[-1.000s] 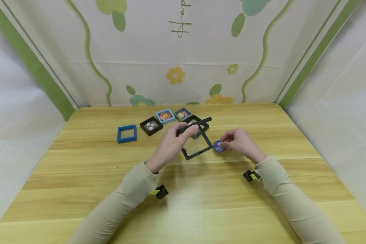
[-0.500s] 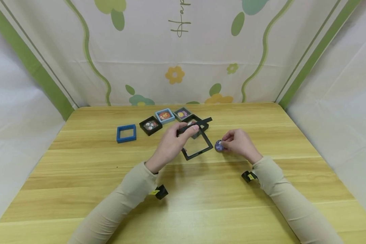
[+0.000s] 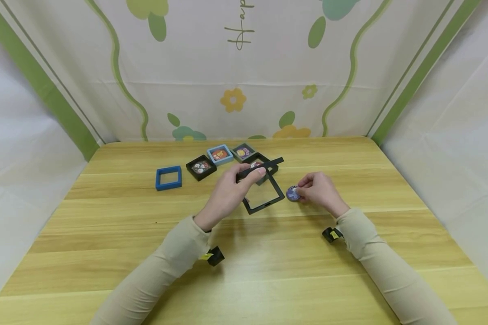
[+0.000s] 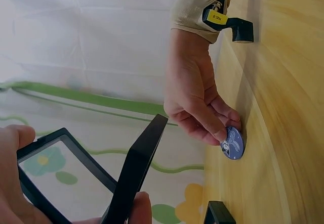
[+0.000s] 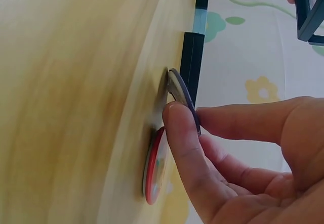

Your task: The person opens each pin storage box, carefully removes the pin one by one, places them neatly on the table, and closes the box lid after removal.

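Note:
My left hand point(image 3: 227, 189) grips a black hinged display frame point(image 3: 265, 205) at its hinge side, thumb on top. Its two halves stand apart at an angle, and a clear film spans the inside, as the left wrist view shows. A little to the right, my right hand point(image 3: 322, 192) pinches a small round purple badge point(image 3: 292, 194) between thumb and fingers, close over the table. Seen edge-on in the right wrist view, the badge point(image 5: 183, 93) is a thin disc. Beyond the thumb there, a red-rimmed round badge point(image 5: 154, 171) lies at the tabletop; my hand hides it from the head view.
At the back stand a blue frame point(image 3: 157, 179), a black frame point(image 3: 195, 175) with a badge, a light blue frame point(image 3: 227, 161) and a grey frame point(image 3: 236, 156). Another black frame point(image 3: 274, 169) lies partly behind the held one. A printed cloth point(image 3: 179, 67) hangs behind the table.
Over the last second my right hand has shifted the purple badge slightly right, away from the black frame, and its tilt has changed a little. My left hand has hardly moved.

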Demonstrator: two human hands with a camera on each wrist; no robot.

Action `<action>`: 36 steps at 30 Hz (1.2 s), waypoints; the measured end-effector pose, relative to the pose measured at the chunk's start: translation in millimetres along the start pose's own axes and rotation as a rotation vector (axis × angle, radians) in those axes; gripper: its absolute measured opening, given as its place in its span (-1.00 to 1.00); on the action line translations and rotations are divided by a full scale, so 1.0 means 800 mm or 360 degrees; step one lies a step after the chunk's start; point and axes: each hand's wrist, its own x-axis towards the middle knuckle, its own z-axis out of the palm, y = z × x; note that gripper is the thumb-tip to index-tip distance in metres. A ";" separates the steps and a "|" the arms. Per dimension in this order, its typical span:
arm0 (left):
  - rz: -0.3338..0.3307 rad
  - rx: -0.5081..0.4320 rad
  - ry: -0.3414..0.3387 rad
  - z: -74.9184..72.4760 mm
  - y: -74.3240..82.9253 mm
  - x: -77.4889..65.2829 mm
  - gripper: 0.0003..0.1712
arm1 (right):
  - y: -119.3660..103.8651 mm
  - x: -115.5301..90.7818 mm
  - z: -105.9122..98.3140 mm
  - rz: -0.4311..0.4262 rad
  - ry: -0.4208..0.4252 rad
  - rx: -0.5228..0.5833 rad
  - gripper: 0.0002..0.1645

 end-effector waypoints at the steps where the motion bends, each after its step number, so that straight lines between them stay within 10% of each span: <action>1: 0.0000 -0.0003 0.0000 0.000 0.000 0.000 0.02 | 0.000 0.000 0.000 0.0000 0.0006 -0.0004 -0.82; 36: -0.0018 -0.0011 -0.0033 0.002 -0.003 0.001 0.05 | -0.016 -0.013 -0.004 -0.0117 0.0064 0.0036 -0.73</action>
